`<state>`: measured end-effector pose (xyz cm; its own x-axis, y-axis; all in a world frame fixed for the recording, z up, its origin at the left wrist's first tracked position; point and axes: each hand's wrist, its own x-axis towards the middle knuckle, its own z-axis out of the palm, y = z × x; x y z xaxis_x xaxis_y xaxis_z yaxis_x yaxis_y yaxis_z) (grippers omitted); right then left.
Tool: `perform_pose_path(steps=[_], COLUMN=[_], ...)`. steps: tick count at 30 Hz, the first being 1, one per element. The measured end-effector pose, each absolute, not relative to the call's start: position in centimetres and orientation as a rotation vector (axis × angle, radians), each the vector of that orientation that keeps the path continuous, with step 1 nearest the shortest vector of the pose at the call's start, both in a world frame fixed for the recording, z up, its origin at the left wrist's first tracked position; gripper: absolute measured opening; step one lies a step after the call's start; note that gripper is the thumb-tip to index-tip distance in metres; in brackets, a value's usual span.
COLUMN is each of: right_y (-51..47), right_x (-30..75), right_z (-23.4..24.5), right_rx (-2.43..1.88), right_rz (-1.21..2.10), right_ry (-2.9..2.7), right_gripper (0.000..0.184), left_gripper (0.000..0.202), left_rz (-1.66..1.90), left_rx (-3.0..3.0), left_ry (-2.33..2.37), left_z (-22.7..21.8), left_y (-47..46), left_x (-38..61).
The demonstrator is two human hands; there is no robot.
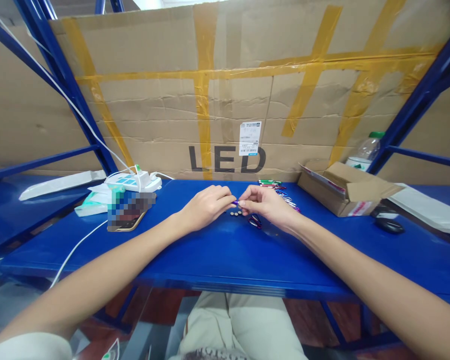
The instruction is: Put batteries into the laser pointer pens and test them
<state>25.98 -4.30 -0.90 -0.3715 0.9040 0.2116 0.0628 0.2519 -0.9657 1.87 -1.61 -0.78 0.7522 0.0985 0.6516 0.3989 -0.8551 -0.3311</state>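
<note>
Two pale, softly creased trouser legs (243, 325) are seen below the blue table (225, 260), whose smooth, glossy top is lit by a faint sheen. Both forearms are stretched over its front edge, probably so that the fingers can be steadied. Beside the right hand (264, 204), a dark looped piece (254, 221), shiny and perhaps metal, is laid near a few small round discs (235, 214), seemingly within easy reach.

Between the hands, just above the tabletop, a small purple piece (235, 202) is held. One end is gripped by the left hand (212, 205), whose fingers are curled and drawn together; the other is pinched between the right thumb and forefinger, with hardly any gap left. By this double hold it is presumably kept from turning; its full shape is hidden.

At the left, a gold-rimmed phone (135, 221) is laid flat before a white power strip (146, 181). At the right, a rounded black mouse (389, 225) is placed beside an open cardboard box (345, 192). Behind the right hand, slim glossy pieces (272, 184) are lined up, perhaps grouped by colour. Farthest off, a wrinkled cardboard sheet (157, 115) is crossed by amber tape (202, 110).
</note>
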Motion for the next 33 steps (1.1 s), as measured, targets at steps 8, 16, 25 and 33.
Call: perform_pose_path(steps=[8, 16, 25, 33], right_y=[-4.0, -4.2, -4.4, -4.2], right_x=[26.2, 26.9, 26.9, 27.3], right_z=[-1.0, -1.1, -1.3, -1.9], right_rx=[-0.87, -0.95, -0.966, -0.898], right_rz=[0.961, 0.378, 0.225, 0.11], right_ry=[-1.777, -2.087, -2.208, -2.264], right_gripper=[0.031, 0.017, 0.015, 0.014], left_gripper=[0.03, 0.028, 0.029, 0.035], left_rz=[-1.071, -1.199, -1.24, -1.213], left_rx=[-2.679, -2.906, -3.065, -3.252], left_ry=[-0.527, -0.76, -0.944, -1.038], left_z=[-1.0, -0.9, -0.9, -0.7], left_y=[-1.6, -1.8, -2.1, -1.9], left_x=[2.0, 2.5, 2.8, 2.7])
